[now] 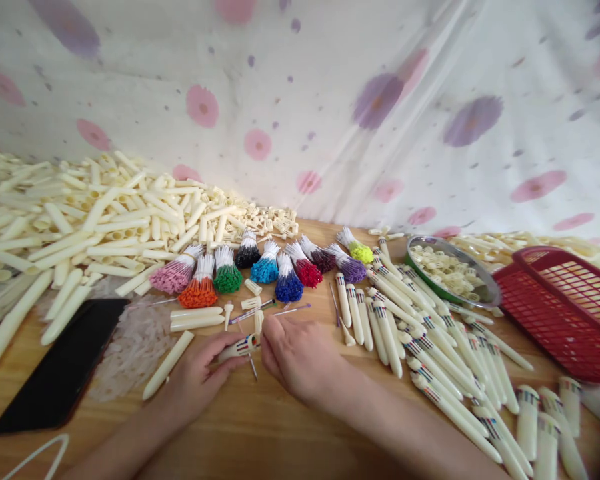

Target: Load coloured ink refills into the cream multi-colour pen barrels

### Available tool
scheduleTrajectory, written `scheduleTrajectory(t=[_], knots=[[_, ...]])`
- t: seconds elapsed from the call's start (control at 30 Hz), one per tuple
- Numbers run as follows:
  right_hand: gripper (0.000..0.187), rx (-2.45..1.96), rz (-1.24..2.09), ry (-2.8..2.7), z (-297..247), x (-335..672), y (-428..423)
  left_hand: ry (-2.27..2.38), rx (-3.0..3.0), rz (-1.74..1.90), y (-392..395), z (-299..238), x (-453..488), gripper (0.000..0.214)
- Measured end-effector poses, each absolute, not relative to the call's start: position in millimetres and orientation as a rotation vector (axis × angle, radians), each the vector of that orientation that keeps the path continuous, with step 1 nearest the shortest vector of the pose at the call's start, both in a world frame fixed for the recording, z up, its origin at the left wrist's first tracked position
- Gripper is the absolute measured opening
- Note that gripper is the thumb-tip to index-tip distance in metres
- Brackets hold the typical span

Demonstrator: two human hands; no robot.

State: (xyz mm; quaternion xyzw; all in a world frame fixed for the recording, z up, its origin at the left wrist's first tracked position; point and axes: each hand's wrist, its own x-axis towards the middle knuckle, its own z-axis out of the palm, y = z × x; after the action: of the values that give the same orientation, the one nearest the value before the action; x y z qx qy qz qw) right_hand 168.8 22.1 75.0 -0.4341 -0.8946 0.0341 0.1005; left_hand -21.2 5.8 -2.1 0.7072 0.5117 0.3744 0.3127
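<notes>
My left hand [200, 377] grips a cream multicolour pen [237, 348] between thumb and fingers, its slotted end with coloured sliders turned to the right. Beside that end my right hand [300, 360] is closed in a pinch; its fingers hide whatever is in them. A thin refill [253, 368] shows just below the pen's end. Behind the hands lie loose refills [250, 311], small cream slotted parts [251, 303] and two cream barrels [196, 319]. Another barrel [167, 365] rests left of my left hand.
Bundles of coloured refills [227, 270] stand across the middle. Cream barrels [105, 220] are heaped at left, near a black phone [60, 367] and clear plastic pieces [130, 347]. Assembled pens [450, 360], a metal bowl [493, 293] of small parts and a red basket [565, 300] occupy the right.
</notes>
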Motion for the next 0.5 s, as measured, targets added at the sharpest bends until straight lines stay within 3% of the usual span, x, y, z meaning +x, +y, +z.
scheduleTrajectory(t=[0.23,0.5], knots=[[0.023,-1.231,0.516,-2.452,91,181,20,1.347,1.756,0.951,3,-1,-23,0.023],[0.018,-0.963,0.865,-2.241,81,207,24,1.306,1.623,0.922,5,-1,-22,0.024]])
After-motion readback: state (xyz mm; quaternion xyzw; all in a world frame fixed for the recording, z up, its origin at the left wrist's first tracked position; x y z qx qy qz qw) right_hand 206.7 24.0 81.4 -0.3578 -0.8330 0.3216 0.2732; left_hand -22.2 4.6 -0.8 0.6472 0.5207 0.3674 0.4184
